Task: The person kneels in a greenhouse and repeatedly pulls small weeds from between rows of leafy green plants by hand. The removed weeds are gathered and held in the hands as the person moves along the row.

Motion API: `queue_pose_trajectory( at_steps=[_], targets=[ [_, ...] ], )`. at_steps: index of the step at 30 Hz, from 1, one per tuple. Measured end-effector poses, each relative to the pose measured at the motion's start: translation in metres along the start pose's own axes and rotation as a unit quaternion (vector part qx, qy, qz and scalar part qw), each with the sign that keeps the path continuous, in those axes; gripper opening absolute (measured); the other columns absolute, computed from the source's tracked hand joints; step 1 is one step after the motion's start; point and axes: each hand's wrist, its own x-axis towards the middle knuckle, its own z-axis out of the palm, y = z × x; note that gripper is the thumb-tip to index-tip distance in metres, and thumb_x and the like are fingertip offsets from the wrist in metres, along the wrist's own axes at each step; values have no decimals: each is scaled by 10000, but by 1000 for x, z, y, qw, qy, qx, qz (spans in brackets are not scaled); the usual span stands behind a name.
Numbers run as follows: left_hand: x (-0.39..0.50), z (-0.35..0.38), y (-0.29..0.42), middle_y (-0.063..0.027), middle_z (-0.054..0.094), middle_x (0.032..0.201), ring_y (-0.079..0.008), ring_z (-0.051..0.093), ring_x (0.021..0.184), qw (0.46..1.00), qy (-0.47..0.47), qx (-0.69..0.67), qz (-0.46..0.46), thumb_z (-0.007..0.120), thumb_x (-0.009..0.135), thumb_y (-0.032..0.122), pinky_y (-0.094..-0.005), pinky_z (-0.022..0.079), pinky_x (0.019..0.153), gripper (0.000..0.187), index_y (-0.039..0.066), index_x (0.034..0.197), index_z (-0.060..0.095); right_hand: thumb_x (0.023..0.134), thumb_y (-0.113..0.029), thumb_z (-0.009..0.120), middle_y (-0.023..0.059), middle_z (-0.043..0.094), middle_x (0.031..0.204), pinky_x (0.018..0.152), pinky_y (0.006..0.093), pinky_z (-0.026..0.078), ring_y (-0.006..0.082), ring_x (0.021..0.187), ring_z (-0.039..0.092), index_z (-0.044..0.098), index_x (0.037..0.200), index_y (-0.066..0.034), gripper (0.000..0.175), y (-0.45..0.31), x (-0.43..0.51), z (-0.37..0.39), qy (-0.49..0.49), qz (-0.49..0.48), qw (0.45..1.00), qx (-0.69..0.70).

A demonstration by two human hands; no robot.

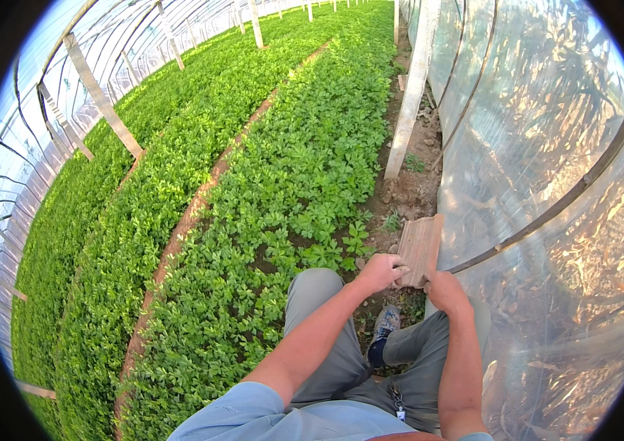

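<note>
A ribbed, reddish-brown hollow clay block or tile [421,245] is before me, tilted beside the foot of the plastic sheeting. My left hand [382,273] grips its near left corner, fingers curled at the edge. At the near right corner, my right hand [448,292] holds on, with part of its fingers hidden behind the block. Whether the far end rests on the soil cannot be told. The clear plastic film wall [543,231] runs close along the right of my right hand.
Leafy green crop beds [312,165] spread to the left, divided by a narrow earth ridge [190,215]. A concrete post [408,116] stands ahead in the bare soil strip [411,190]. A curved pole [560,204] crosses the film. My shoe [386,325] is below the block.
</note>
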Motion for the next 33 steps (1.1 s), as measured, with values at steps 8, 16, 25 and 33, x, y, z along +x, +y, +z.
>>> queue_pose_trajectory(
  at_steps=[8,16,25,33],
  targets=[
    [3,-1,-7,-121,651,647,-209,629,608,997,27,74,4,759,959,404,-385,489,608,453,-1,765,703,903,-169,652,293,732,950,842,572,564,478,946,715,755,973,-3,207,-9,-3,-8,-17,1,1000,-9],
    [0,6,-3,-118,753,860,-185,716,732,994,-21,-104,9,648,1034,146,-371,572,711,191,-21,1006,736,901,-200,685,281,736,969,859,566,563,471,966,712,756,991,-8,224,-7,-4,-9,-25,8,1000,-11],
    [3,6,-14,-130,784,929,-185,757,764,994,-36,-96,41,686,982,48,-337,609,718,153,-29,1092,760,910,-214,691,279,739,993,861,562,567,469,976,714,754,1022,-6,245,-12,-4,-11,-37,10,999,-16],
    [-5,-3,10,-155,786,868,-250,764,743,995,-57,-48,-63,783,932,178,-380,593,689,232,-23,1049,780,907,-231,697,291,736,970,858,566,568,471,961,716,759,977,15,262,-6,-4,-9,-30,10,999,-7]
  ],
)
